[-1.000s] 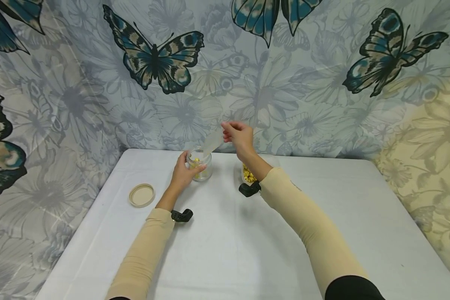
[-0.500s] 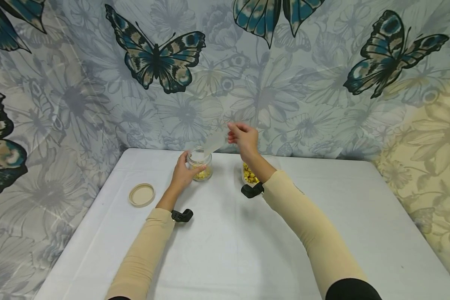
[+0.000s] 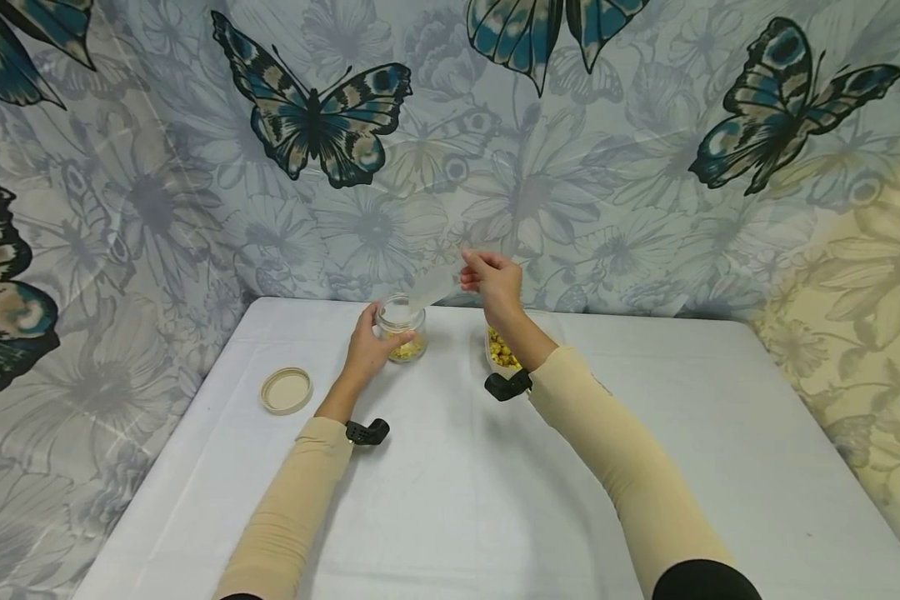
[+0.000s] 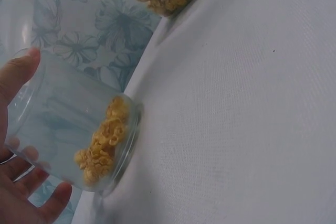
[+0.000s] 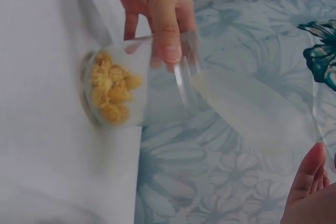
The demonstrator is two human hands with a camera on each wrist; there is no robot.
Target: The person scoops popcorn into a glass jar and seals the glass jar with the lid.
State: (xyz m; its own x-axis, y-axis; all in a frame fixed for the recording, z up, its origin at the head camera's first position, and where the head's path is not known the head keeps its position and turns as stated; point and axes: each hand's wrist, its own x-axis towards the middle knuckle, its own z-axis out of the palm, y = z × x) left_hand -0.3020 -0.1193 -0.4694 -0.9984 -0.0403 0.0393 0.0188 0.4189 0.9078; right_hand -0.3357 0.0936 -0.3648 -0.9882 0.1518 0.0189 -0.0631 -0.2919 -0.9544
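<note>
A clear glass jar [image 3: 402, 313] stands near the far edge of the table, with yellow popcorn [image 5: 113, 90] in its bottom. My left hand [image 3: 367, 343] grips the jar around its upper side, thumb on the near side in the left wrist view. My right hand [image 3: 497, 287] is raised to the right of the jar and pinches a translucent white scoop [image 3: 432, 287]. The scoop slopes down to the left, its lower end at the jar's mouth. No popcorn shows on the scoop. Its handle is hard to make out against the wall.
A clear tub of popcorn [image 3: 501, 348] stands right of the jar, partly hidden by my right forearm. A round beige lid [image 3: 286, 392] lies left of my left hand. Behind the white table [image 3: 450, 483] hangs a butterfly-patterned backdrop [image 3: 570, 167].
Popcorn seen high inside the jar a second ago now lies at the bottom. My right hand has shifted slightly right with the scoop. My left hand keeps its grip on the jar.
</note>
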